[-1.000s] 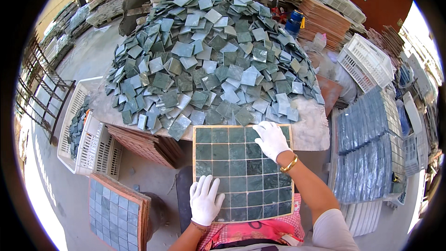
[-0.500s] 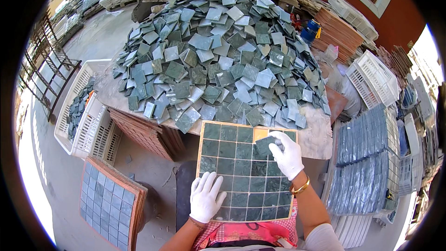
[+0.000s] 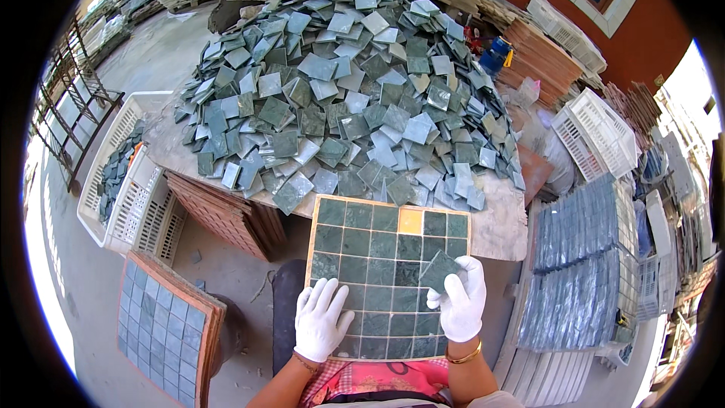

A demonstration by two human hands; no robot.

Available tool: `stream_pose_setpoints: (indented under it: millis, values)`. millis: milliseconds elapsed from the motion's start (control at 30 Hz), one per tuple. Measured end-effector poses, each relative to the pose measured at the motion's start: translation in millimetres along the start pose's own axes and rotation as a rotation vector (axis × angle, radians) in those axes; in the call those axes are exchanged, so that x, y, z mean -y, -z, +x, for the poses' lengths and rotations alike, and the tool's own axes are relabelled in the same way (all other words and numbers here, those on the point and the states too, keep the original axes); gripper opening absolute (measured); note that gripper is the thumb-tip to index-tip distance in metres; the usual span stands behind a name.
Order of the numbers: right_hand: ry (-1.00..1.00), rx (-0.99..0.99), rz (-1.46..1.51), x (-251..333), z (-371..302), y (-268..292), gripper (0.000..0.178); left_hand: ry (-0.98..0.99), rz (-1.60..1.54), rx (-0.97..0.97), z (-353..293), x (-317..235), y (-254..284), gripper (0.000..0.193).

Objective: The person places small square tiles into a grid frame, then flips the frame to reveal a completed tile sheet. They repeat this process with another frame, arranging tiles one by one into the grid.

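Observation:
On my lap and against the table edge rests a shallow tray (image 3: pixel 310 257) filled with rows of square dark green stone tiles (image 3: pixel 356 242). One cell (image 3: pixel 410 221) in its top row shows bare yellow. My right hand (image 3: pixel 462 306), in a white glove, pinches a loose green stone tile (image 3: pixel 439 271) above the right side of the tray. My left hand (image 3: pixel 320 321), gloved too, lies with fingers stretched flat on the tray's lower left part.
A big heap of loose stone tiles (image 3: pixel 325 98) covers the table (image 3: pixel 498 219) ahead. At left stand a white crate (image 3: pixel 143 196) of tile pieces and a stack of tile-filled trays (image 3: pixel 162 325). Wrapped tile bundles (image 3: pixel 578 264) and a white crate (image 3: pixel 596 132) stand at right.
My right hand has drawn the loose tile back toward me from the bare top-row cell. The left hand stays on the tray. The whole view has shifted slightly.

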State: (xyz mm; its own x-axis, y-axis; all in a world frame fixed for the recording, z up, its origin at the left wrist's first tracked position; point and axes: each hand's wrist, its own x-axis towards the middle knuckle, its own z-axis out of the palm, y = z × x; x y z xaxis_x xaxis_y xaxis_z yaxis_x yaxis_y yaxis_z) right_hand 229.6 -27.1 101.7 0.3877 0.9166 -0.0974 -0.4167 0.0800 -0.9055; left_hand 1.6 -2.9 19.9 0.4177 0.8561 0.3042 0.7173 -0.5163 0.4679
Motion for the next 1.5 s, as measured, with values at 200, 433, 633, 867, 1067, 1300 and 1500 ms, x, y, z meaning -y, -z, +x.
stream_pose_setpoints:
  millis: [200,433,633,867,1067,1300,1500]
  values:
    - [-0.545,0.357,1.119,-16,8,26,0.029,0.001,-0.004,0.002,-2,0,0,0.048]
    - [-0.387,0.261,0.708,-23,19,30,0.024,-0.004,-0.018,0.0,0,-2,0,0.047]
    - [0.235,0.03,-0.751,-37,110,29,0.021,0.007,0.005,-0.011,-1,-1,0,0.045]
    - [0.569,0.118,-1.376,-55,142,31,0.029,0.0,-0.001,-0.014,1,-2,2,0.044]
    - [0.308,0.204,-1.386,-46,127,21,0.041,0.007,0.007,-0.007,-1,-1,0,0.045]
    - [0.239,0.236,-1.297,-44,130,18,0.025,0.002,0.038,-0.028,-3,-3,-4,0.045]
    - [0.348,0.113,-1.362,-19,158,18,0.039,-0.012,0.034,-0.024,-1,-3,-5,0.043]
